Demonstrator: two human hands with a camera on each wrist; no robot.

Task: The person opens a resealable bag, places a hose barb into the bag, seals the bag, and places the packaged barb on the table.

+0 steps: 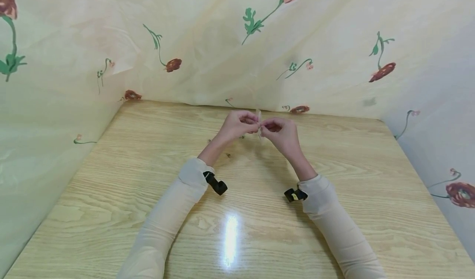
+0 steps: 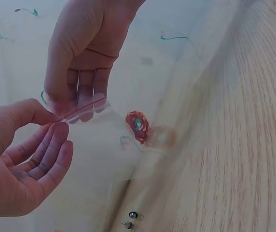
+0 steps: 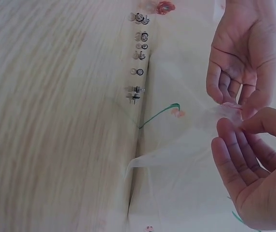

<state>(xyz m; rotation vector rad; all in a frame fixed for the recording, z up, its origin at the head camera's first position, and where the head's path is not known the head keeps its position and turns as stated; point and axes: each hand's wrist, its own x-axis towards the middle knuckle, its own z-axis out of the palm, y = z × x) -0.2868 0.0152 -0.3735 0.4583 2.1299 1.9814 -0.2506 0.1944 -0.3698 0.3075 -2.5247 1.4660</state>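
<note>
Small metal fittings (image 3: 144,36), several of them ringed in black, are seen lying apart from the hands along the far part of the tabletop (image 1: 148,147); some are placed below and to the left of the work. Their exact type cannot be told.

By the left hand (image 1: 237,124), the near portion of the sealing strip (image 2: 82,107) is pinched between thumb and index finger; the other fingers are loosely curled.

The clear zip-lock bag (image 2: 102,137) is held in the air between the two hands, above the far edge of the tabletop, with its red-lined strip uppermost and its body hanging free. The film is judged to be very light, limp and slippery, and liable to crease, stretch or cling to itself. The strip is expected to be the stiffest part. Hold should therefore be taken at the strip or the lip beside it, with fingertips only; if the thin body is pulled instead, the film may be torn or let slip.

By the right hand (image 1: 281,132), the same strip is gripped between thumb and fingers, just beside the left fingertips.
</note>
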